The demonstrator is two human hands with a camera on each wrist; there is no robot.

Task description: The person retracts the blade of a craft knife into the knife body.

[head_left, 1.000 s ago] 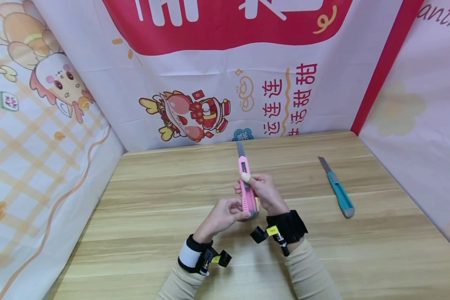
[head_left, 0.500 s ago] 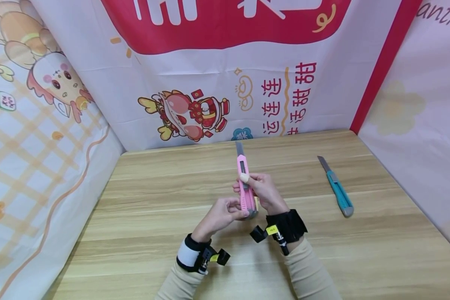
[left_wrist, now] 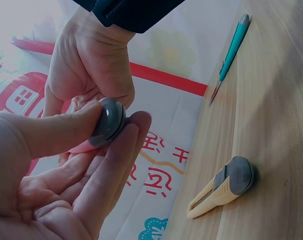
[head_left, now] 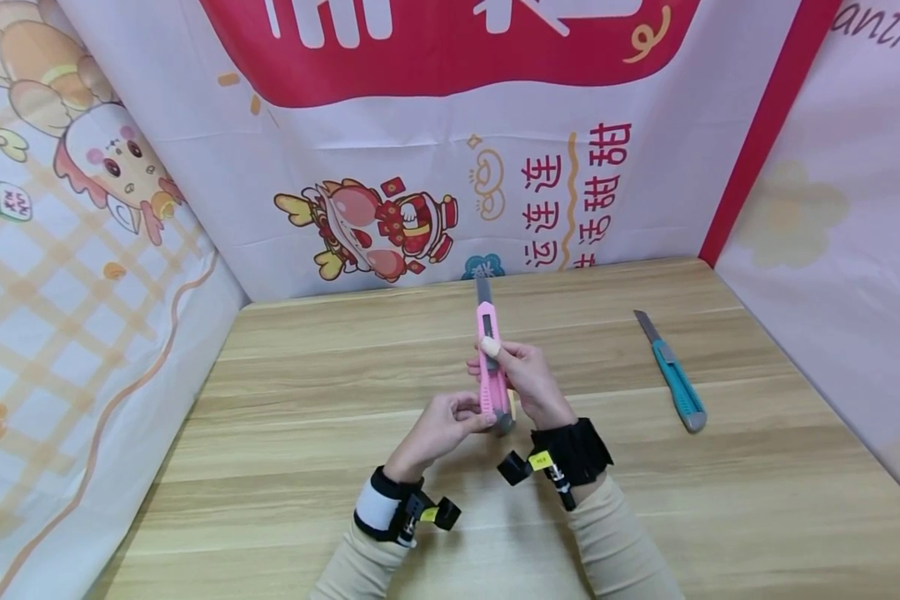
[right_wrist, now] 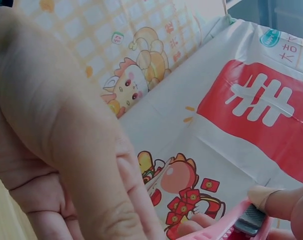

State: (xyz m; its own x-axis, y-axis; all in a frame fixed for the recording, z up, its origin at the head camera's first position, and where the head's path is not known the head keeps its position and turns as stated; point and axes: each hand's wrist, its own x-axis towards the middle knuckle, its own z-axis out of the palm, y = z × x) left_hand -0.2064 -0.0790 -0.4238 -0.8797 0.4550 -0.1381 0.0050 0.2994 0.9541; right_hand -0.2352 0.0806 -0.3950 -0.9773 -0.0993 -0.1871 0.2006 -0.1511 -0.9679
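Pink knife [head_left: 494, 377] pinched by left hand [head_left: 446, 423] and right hand [head_left: 532, 381].
Likely light and stiff; best held by the handle [head_left: 498, 392], off the blade [head_left: 483, 290].

Holding a pink cutter [head_left: 497, 387] over the middle of the worktop [head_left: 307, 375], with its blade out and pointing at the far edge. Pinching the tail end with the left hand [head_left: 440, 427]; gripping farther up with the right hand [head_left: 534, 382], with the thumb on the upper face. Just beside the tail, showing a yellow piece [head_left: 513, 403], mostly hidden. Toward the right edge, showing a teal cutter [head_left: 677, 381], lying aslant with blade out toward the far edge. Backed by a printed cloth [head_left: 412, 125].
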